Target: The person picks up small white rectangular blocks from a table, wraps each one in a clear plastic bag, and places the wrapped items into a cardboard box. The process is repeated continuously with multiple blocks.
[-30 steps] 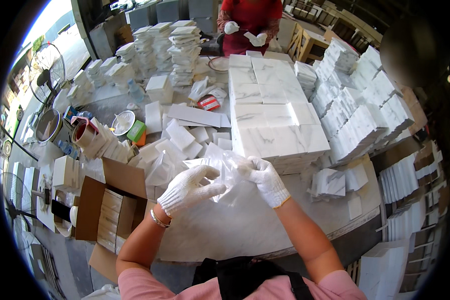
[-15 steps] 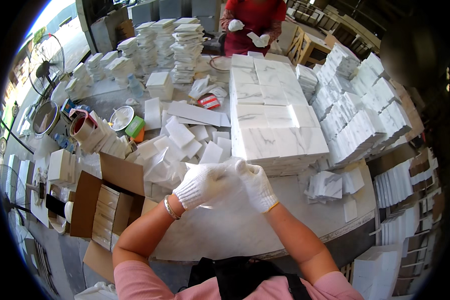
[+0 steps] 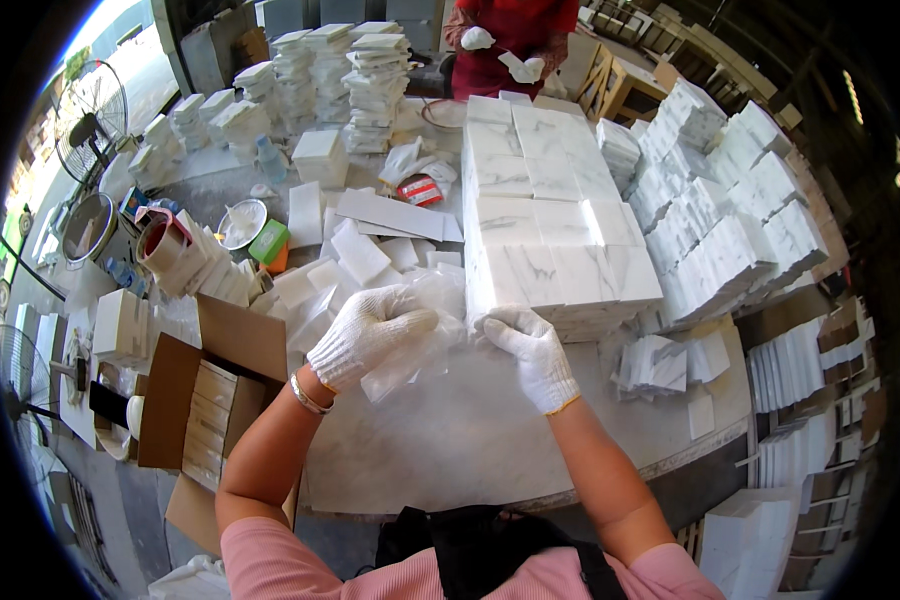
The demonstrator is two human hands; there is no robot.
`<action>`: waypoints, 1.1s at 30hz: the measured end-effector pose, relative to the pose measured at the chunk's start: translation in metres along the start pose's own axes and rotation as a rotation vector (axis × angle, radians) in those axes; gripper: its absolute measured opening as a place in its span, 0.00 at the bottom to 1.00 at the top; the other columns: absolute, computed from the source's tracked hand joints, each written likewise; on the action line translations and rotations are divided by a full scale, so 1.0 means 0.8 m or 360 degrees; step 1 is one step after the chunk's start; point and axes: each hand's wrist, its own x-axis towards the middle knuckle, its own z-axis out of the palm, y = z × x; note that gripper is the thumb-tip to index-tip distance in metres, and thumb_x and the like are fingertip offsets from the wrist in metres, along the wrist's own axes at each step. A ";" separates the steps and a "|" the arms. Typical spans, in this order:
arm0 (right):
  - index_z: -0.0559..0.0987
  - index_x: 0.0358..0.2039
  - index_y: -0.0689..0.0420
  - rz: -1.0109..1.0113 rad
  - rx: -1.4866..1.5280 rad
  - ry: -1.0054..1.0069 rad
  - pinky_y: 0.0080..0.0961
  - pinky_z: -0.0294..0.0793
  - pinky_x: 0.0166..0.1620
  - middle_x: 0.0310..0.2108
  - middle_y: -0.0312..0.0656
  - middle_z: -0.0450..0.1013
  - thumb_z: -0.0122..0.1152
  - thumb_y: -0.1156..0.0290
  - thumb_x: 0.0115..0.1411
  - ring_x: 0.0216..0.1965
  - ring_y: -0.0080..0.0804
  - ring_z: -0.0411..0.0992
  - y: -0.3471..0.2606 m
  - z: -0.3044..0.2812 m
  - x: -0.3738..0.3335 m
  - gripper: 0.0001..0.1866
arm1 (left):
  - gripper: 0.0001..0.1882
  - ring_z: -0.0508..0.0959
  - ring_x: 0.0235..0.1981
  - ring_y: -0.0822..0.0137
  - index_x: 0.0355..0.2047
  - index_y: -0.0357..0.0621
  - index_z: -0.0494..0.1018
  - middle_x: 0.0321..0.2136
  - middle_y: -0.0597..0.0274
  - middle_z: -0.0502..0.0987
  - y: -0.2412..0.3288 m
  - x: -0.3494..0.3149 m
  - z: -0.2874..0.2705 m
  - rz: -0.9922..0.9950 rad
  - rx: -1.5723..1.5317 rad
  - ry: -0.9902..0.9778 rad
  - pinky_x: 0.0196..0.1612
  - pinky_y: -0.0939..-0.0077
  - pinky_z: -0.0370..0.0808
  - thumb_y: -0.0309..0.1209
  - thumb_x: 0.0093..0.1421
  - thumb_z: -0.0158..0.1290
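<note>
Plastic film hangs crumpled between the hands: left hand at nine o'clock, closed on it; right hand at three, fingertips bunched narrow (whether on film, I cannot tell). Teasing the film open seems the present step; the next move likely calls for pinching both edges, clear of the grey-veined tile stack at one o'clock.

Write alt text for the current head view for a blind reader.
White-gloved left hand holds a clear plastic bag over a pale worktable, the gloved right hand close by. Beyond stands a stack of marbled tiles; an open cardboard box is at left, a person in red opposite.
</note>
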 end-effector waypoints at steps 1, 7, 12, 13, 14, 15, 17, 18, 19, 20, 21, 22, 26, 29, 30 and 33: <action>0.83 0.38 0.59 0.0030 -0.0003 0.0020 0.24 0.75 0.41 0.32 0.36 0.81 0.67 0.64 0.66 0.35 0.23 0.77 0.003 -0.002 -0.002 0.11 | 0.12 0.75 0.30 0.81 0.41 0.38 0.83 0.29 0.73 0.80 -0.008 0.000 -0.008 -0.0029 -0.0140 0.0005 0.35 0.81 0.75 0.35 0.65 0.61; 0.82 0.35 0.58 0.0022 0.0012 0.0018 0.20 0.70 0.32 0.24 0.31 0.73 0.66 0.50 0.66 0.26 0.19 0.67 0.023 -0.031 0.004 0.21 | 0.13 0.77 0.33 0.81 0.46 0.38 0.81 0.34 0.71 0.81 -0.018 0.008 -0.052 0.0041 -0.0181 0.0330 0.37 0.82 0.76 0.32 0.64 0.60; 0.83 0.36 0.58 0.0179 0.0125 0.0022 0.19 0.70 0.32 0.26 0.32 0.74 0.66 0.49 0.66 0.27 0.19 0.69 0.022 -0.031 0.002 0.22 | 0.16 0.76 0.33 0.80 0.49 0.37 0.80 0.35 0.71 0.80 -0.029 -0.001 -0.042 0.0033 -0.0172 0.0265 0.39 0.81 0.76 0.30 0.61 0.59; 0.83 0.38 0.58 0.0141 0.0123 0.0045 0.19 0.71 0.33 0.28 0.33 0.75 0.67 0.50 0.66 0.28 0.20 0.70 0.024 -0.026 0.003 0.21 | 0.17 0.76 0.33 0.80 0.49 0.36 0.80 0.35 0.71 0.80 -0.032 0.001 -0.035 0.0028 -0.0145 0.0257 0.39 0.81 0.76 0.29 0.61 0.59; 0.83 0.39 0.58 0.0103 0.0121 0.0067 0.19 0.72 0.34 0.29 0.33 0.76 0.67 0.51 0.66 0.29 0.20 0.71 0.025 -0.023 0.003 0.20 | 0.17 0.76 0.33 0.80 0.49 0.36 0.79 0.35 0.71 0.80 -0.034 0.002 -0.027 0.0023 -0.0118 0.0250 0.38 0.81 0.76 0.29 0.60 0.59; 0.83 0.40 0.58 0.0090 0.0153 0.0019 0.19 0.73 0.35 0.30 0.34 0.77 0.67 0.53 0.66 0.30 0.20 0.72 0.025 -0.021 0.003 0.19 | 0.18 0.76 0.33 0.80 0.49 0.36 0.79 0.34 0.70 0.81 -0.031 0.000 -0.020 -0.0003 -0.0175 0.0234 0.38 0.81 0.76 0.29 0.59 0.59; 0.83 0.42 0.58 0.0066 0.0220 -0.0092 0.20 0.75 0.36 0.32 0.34 0.78 0.69 0.57 0.66 0.33 0.20 0.74 0.021 -0.019 0.003 0.17 | 0.16 0.77 0.33 0.79 0.47 0.37 0.78 0.35 0.70 0.80 -0.032 0.001 -0.013 -0.0008 -0.0135 0.0189 0.37 0.81 0.76 0.27 0.59 0.59; 0.83 0.42 0.58 0.0114 0.0236 -0.0101 0.20 0.75 0.37 0.32 0.34 0.78 0.69 0.58 0.65 0.33 0.19 0.74 0.019 -0.018 0.002 0.16 | 0.14 0.77 0.33 0.79 0.46 0.37 0.77 0.35 0.69 0.80 -0.032 0.001 -0.010 -0.0010 -0.0116 0.0168 0.37 0.82 0.75 0.27 0.59 0.58; 0.83 0.42 0.58 0.0156 0.0251 -0.0101 0.20 0.76 0.37 0.31 0.34 0.78 0.69 0.60 0.65 0.33 0.19 0.75 0.015 -0.018 0.001 0.14 | 0.14 0.78 0.33 0.79 0.47 0.37 0.77 0.35 0.69 0.80 -0.032 0.002 -0.006 -0.0029 -0.0114 0.0137 0.37 0.81 0.76 0.27 0.60 0.59; 0.83 0.42 0.58 0.0198 0.0265 -0.0102 0.21 0.77 0.37 0.31 0.34 0.78 0.70 0.61 0.65 0.32 0.19 0.75 0.013 -0.019 0.000 0.13 | 0.15 0.78 0.34 0.78 0.47 0.38 0.77 0.35 0.69 0.80 -0.032 0.002 -0.002 -0.0047 -0.0113 0.0106 0.38 0.81 0.76 0.27 0.60 0.59; 0.83 0.40 0.57 0.0191 0.0224 -0.0109 0.20 0.76 0.36 0.29 0.33 0.78 0.70 0.60 0.64 0.31 0.18 0.74 0.015 -0.021 0.000 0.13 | 0.15 0.78 0.34 0.78 0.47 0.38 0.76 0.35 0.68 0.80 -0.031 0.002 0.003 -0.0066 -0.0111 0.0076 0.38 0.81 0.76 0.27 0.61 0.60; 0.83 0.39 0.56 0.0185 0.0191 -0.0120 0.20 0.75 0.35 0.28 0.32 0.77 0.71 0.59 0.64 0.30 0.18 0.73 0.019 -0.023 0.001 0.14 | 0.15 0.79 0.34 0.78 0.48 0.38 0.76 0.35 0.68 0.80 -0.031 0.001 0.010 -0.0032 -0.0186 0.0064 0.38 0.81 0.77 0.28 0.62 0.60; 0.82 0.33 0.54 0.0152 0.0015 -0.0098 0.18 0.69 0.30 0.25 0.29 0.74 0.71 0.49 0.63 0.25 0.15 0.68 0.038 -0.019 0.007 0.19 | 0.19 0.81 0.38 0.75 0.55 0.40 0.74 0.40 0.64 0.82 -0.034 -0.002 0.031 0.0057 -0.0279 -0.0061 0.42 0.79 0.79 0.30 0.65 0.59; 0.82 0.31 0.53 0.0196 -0.0135 0.0037 0.18 0.65 0.29 0.24 0.27 0.72 0.68 0.41 0.62 0.24 0.13 0.65 0.028 0.002 -0.001 0.25 | 0.31 0.80 0.47 0.71 0.65 0.40 0.67 0.47 0.60 0.81 -0.039 -0.002 0.047 0.0009 -0.0380 -0.0186 0.50 0.74 0.78 0.35 0.65 0.62; 0.82 0.32 0.54 0.0193 -0.0151 0.0046 0.18 0.66 0.29 0.25 0.27 0.73 0.66 0.40 0.63 0.25 0.14 0.66 0.030 0.007 0.000 0.26 | 0.33 0.80 0.48 0.69 0.66 0.40 0.66 0.49 0.59 0.80 -0.038 -0.004 0.052 0.0105 -0.0206 -0.0177 0.51 0.73 0.78 0.37 0.64 0.63; 0.82 0.36 0.55 0.0125 -0.0078 0.0069 0.18 0.68 0.32 0.28 0.29 0.76 0.63 0.41 0.66 0.28 0.14 0.69 0.033 0.021 0.000 0.26 | 0.45 0.79 0.53 0.65 0.69 0.39 0.60 0.53 0.54 0.78 -0.025 -0.008 0.071 0.0362 0.0164 -0.0196 0.56 0.67 0.76 0.42 0.59 0.69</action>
